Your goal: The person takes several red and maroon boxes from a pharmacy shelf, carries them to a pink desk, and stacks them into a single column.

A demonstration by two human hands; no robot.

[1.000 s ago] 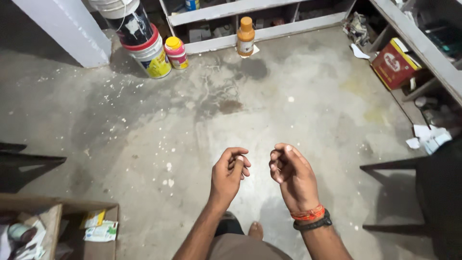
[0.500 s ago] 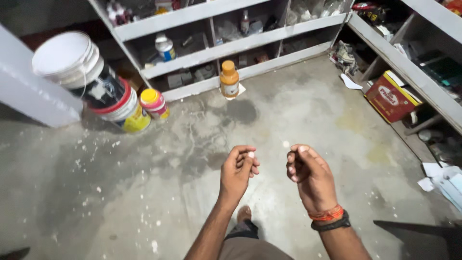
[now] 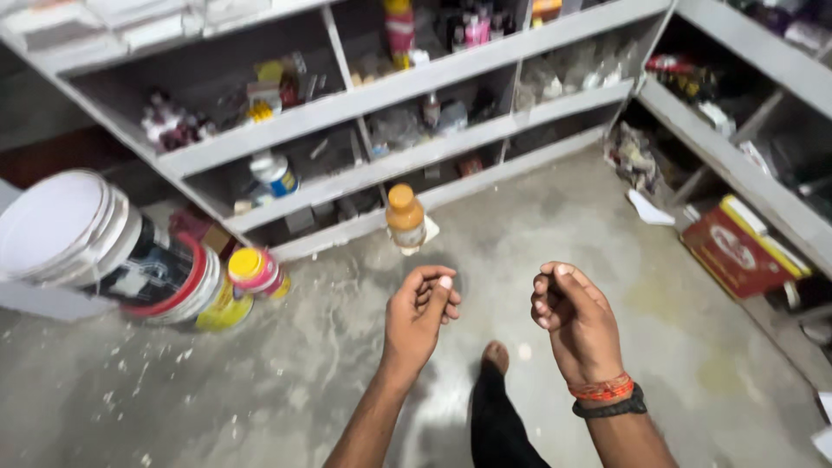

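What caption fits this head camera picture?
Two empty, curled hands, left hand and right hand, above a grey floor near an orange bottle.
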